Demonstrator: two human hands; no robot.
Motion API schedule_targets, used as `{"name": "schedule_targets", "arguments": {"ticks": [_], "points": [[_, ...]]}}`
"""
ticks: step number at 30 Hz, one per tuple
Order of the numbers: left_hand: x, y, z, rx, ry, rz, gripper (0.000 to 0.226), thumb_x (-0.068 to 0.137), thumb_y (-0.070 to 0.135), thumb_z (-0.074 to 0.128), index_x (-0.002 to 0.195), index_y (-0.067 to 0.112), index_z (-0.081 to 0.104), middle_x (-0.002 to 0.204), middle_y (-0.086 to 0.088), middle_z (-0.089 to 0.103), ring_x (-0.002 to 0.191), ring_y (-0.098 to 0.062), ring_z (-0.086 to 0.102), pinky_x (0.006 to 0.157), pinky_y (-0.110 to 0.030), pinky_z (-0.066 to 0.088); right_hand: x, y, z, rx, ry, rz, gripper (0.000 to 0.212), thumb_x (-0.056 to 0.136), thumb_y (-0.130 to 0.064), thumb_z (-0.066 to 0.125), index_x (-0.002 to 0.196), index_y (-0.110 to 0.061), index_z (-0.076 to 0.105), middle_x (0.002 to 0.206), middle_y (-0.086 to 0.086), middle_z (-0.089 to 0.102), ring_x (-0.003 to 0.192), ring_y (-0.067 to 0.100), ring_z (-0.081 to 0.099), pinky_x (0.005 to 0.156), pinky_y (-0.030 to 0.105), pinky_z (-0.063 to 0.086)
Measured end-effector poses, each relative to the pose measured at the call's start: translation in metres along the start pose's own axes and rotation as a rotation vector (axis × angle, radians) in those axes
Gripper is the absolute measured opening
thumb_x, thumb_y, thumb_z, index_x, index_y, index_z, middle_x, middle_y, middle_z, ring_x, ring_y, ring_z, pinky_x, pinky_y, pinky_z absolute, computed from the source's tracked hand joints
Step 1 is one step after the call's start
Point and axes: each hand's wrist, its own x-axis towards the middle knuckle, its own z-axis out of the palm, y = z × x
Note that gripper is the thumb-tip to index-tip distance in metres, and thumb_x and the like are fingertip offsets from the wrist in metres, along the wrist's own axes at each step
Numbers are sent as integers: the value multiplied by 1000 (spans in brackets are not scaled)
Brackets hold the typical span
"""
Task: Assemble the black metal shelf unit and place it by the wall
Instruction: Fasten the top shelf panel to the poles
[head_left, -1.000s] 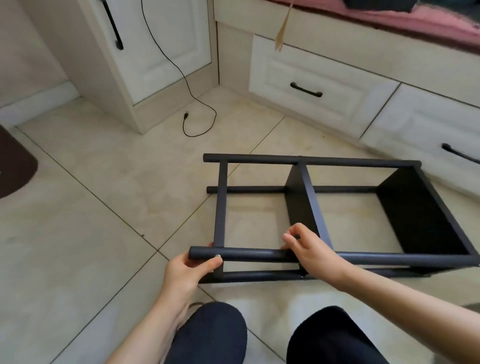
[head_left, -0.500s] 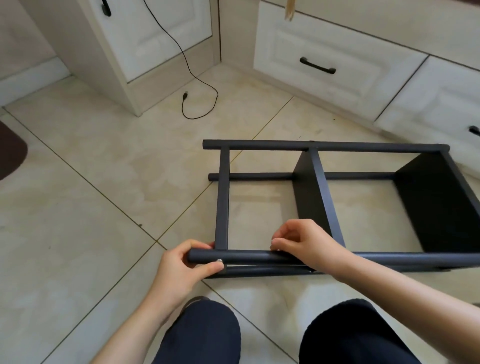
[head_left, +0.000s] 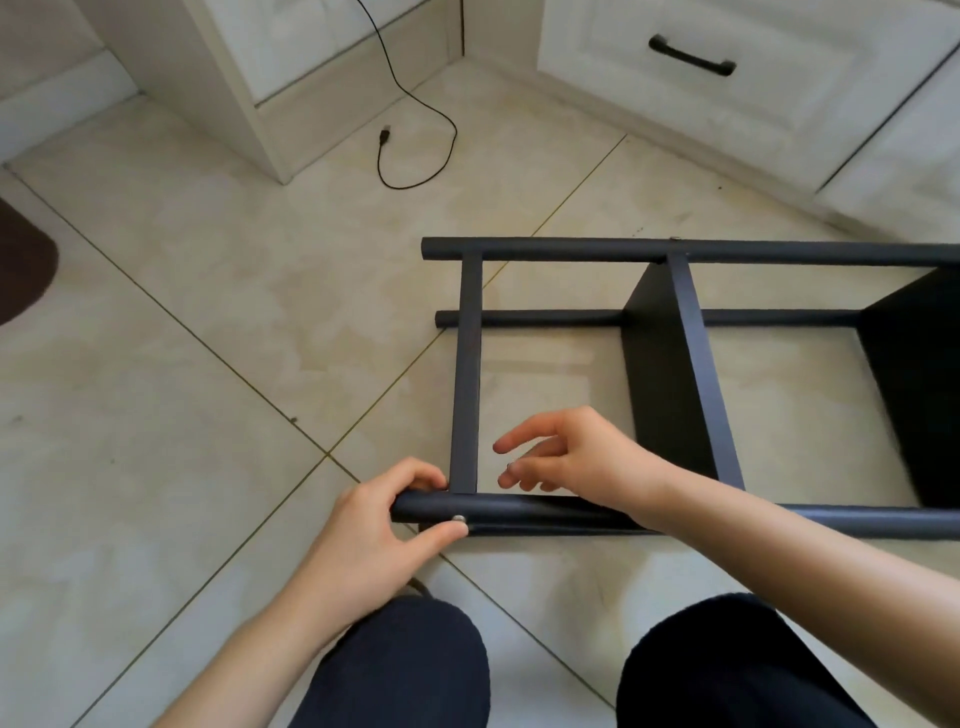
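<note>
- Lying on its side on the floor (head_left: 208, 312), the shelf (head_left: 670, 364) sits just beyond our knees, its near post running left to right under our hands.
- Our left hand (head_left: 374, 535) grips the left end of the near post (head_left: 519, 512), thumb beside a small silver bolt (head_left: 459, 518).
- Our right hand (head_left: 571, 457) hovers above the post, fingers loosely spread; whether it pinches something small we cannot tell.
- We judge the frame stiff and fairly light, but long and awkward, with smooth painted tubes that could slip.
- We would hold it by two posts near the cross rail (head_left: 466, 374), not by the thin panels (head_left: 660, 374).
- It could scrape the tiles if dragged.
</note>
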Motion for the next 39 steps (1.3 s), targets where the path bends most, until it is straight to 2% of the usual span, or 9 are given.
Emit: {"name": "schedule_targets", "arguments": {"ticks": [8, 18, 23, 25, 27, 29, 31, 34, 39], "points": [[13, -2, -15, 337, -214, 179, 24, 87, 59, 59, 88, 38, 49, 92, 24, 50, 83, 1, 49, 64, -17, 36, 11, 5, -1, 44, -86, -5, 14, 90, -18, 71, 103, -16, 76, 89, 0, 77, 82, 11, 70, 76, 21, 59], [14, -5, -16, 323, -290, 140, 29, 85, 67, 52, 88, 40, 42, 82, 14, 48, 80, -4, 48, 64, -20, 37, 23, 11, -4, 194, -209, 121, 17, 92, -8, 67, 108, -8, 74, 95, 9, 77, 80, 9, 68, 76, 21, 58], [9, -5, -16, 361, -261, 113, 36, 81, 81, 45, 99, 50, 43, 92, 20, 50, 89, -1, 50, 67, -18, 39, 29, 13, 0, 149, -198, 136, 16, 90, -9, 70, 106, -9, 73, 93, 6, 77, 80, 9, 67, 76, 22, 57], [10, -4, -15, 333, -241, 105, 41, 77, 83, 47, 107, 57, 38, 100, 27, 53, 98, 3, 52, 75, -17, 43, 30, 16, 0, 171, -199, 149, 16, 89, -9, 71, 105, -9, 73, 88, 3, 77, 75, 7, 67, 73, 21, 56], [13, -2, -15, 325, -231, 107, 52, 72, 82, 49, 117, 70, 27, 119, 46, 42, 114, 19, 43, 82, -12, 41, 30, 18, -2, 189, -200, 156, 15, 89, -8, 71, 104, -8, 72, 88, 2, 77, 74, 7, 66, 71, 21, 55], [19, 0, -18, 389, -236, 182, 74, 72, 79, 52, 136, 70, 16, 133, 54, 25, 126, 25, 28, 93, -10, 37, 29, 20, -4, 197, -202, 159, 14, 89, -8, 71, 103, -8, 73, 90, 3, 77, 74, 6, 66, 70, 20, 55], [26, -1, -22, 447, -242, 246, 87, 75, 76, 55, 151, 57, 17, 148, 43, 18, 137, 15, 23, 107, -21, 35, 29, 20, -4, 196, -208, 155, 14, 89, -8, 71, 102, -9, 73, 91, 5, 77, 74, 7, 66, 69, 19, 54], [31, -7, -22, 469, -226, 330, 85, 83, 72, 57, 156, 41, 28, 162, 20, 19, 151, -7, 20, 113, -39, 34, 29, 20, -3, 192, -231, 152, 12, 88, -9, 72, 100, -10, 72, 92, 7, 77, 77, 11, 65, 72, 21, 55], [32, -17, -17, 398, -236, 373, 83, 87, 73, 48, 159, 40, 21, 168, 14, 10, 156, -16, 4, 114, -44, 24, 32, 19, -5, 198, -293, 172, 2, 88, -16, 73, 90, -16, 73, 82, 0, 75, 74, 8, 64, 75, 22, 55]]}}
